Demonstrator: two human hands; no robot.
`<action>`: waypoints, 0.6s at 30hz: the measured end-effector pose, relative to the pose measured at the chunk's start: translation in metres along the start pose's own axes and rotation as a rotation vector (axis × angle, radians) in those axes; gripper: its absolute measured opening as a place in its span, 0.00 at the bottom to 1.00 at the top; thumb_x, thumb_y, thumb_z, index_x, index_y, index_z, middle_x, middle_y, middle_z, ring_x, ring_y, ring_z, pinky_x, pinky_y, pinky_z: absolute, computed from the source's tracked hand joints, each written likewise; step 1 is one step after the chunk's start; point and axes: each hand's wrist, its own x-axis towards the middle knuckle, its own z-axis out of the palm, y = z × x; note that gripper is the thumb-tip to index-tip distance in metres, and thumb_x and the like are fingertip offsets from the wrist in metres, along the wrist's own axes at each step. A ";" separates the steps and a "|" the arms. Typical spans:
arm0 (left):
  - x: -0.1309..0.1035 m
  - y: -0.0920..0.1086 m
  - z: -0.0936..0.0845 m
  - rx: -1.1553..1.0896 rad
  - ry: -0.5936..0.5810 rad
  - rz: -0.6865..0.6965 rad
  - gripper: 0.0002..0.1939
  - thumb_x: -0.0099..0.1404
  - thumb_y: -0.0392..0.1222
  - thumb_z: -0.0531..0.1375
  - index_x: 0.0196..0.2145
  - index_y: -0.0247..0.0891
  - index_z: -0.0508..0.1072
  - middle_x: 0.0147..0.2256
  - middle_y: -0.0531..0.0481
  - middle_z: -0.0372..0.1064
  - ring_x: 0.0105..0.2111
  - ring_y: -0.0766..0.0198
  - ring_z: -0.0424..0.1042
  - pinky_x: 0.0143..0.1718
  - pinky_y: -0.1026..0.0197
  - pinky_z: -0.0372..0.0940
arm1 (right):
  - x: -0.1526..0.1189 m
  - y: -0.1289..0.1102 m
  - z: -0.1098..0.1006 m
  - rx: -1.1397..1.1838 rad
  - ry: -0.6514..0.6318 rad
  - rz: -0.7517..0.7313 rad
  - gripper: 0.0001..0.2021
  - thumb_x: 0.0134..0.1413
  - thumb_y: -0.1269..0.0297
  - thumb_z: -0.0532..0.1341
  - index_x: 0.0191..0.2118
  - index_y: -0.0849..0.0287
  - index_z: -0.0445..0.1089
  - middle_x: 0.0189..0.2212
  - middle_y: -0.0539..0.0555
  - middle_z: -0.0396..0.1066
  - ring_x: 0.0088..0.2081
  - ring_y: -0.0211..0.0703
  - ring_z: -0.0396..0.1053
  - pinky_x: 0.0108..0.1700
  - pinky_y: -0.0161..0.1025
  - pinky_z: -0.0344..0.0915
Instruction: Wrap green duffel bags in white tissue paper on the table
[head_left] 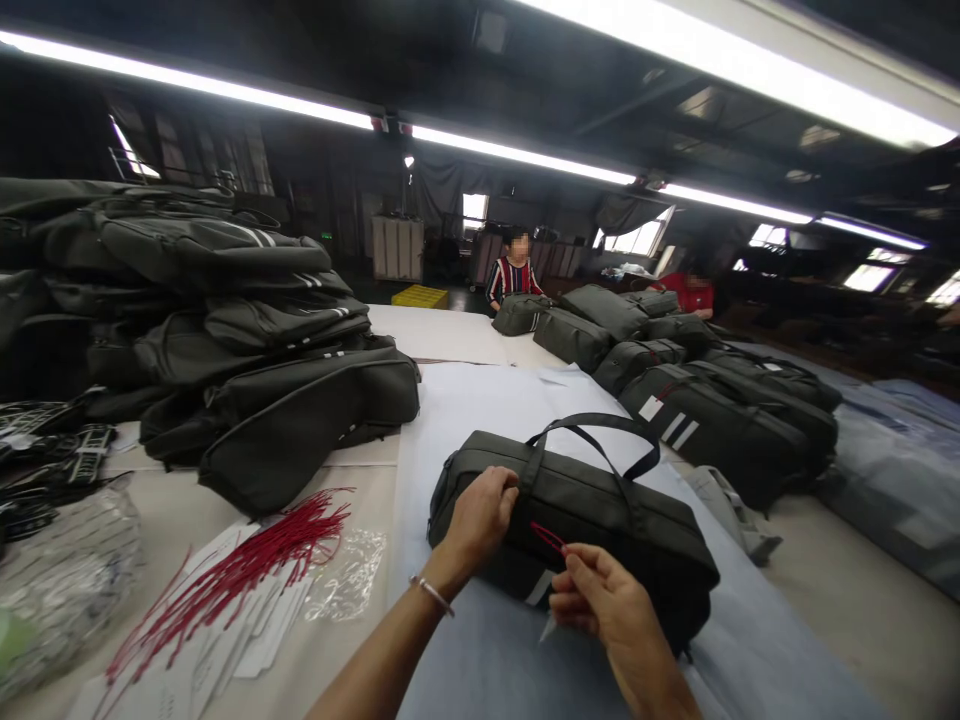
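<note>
A dark duffel bag (577, 480) with two handles lies across the sheeted table in front of me. My left hand (484, 515) is closed at the bag's upper left, beside the base of a handle; whatever its fingertips pinch is hidden. A thin red cord loop (547, 537) sticks out from my right hand (604, 600), pinched between thumb and fingers close to the bag's front. Below those fingers shows the corner of a small pale tag (549, 628). Left of the bag lies a bundle of red cords (277, 550) with white tags (255, 640).
Stacked dark bags (262, 330) rise at the left, near black straps (82, 460) and clear plastic (90, 570). More bags (720, 420) line the right side, with a tape dispenser-like grey object (731, 510) beside them. Two people (516, 275) are at the far end.
</note>
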 end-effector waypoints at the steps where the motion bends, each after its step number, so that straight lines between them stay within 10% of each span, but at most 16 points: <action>1: 0.010 0.000 -0.001 0.069 -0.016 0.001 0.12 0.68 0.38 0.51 0.45 0.40 0.71 0.44 0.46 0.71 0.44 0.59 0.71 0.47 0.59 0.62 | 0.007 -0.006 0.003 -0.029 0.003 -0.036 0.30 0.38 0.40 0.71 0.39 0.61 0.69 0.26 0.53 0.74 0.25 0.43 0.73 0.29 0.39 0.72; 10: 0.044 -0.005 0.006 0.093 -0.117 -0.032 0.15 0.61 0.30 0.49 0.35 0.40 0.74 0.36 0.47 0.74 0.36 0.58 0.72 0.36 0.60 0.61 | 0.067 -0.003 0.025 -0.062 0.190 -0.159 0.27 0.40 0.40 0.67 0.36 0.59 0.64 0.23 0.52 0.73 0.20 0.42 0.70 0.19 0.36 0.66; 18: 0.046 -0.022 0.006 -0.016 -0.221 0.176 0.17 0.64 0.32 0.50 0.43 0.42 0.74 0.36 0.51 0.71 0.34 0.63 0.69 0.34 0.64 0.60 | 0.075 0.004 0.036 -0.110 0.088 -0.225 0.24 0.47 0.42 0.64 0.36 0.61 0.66 0.27 0.54 0.75 0.18 0.36 0.66 0.19 0.34 0.61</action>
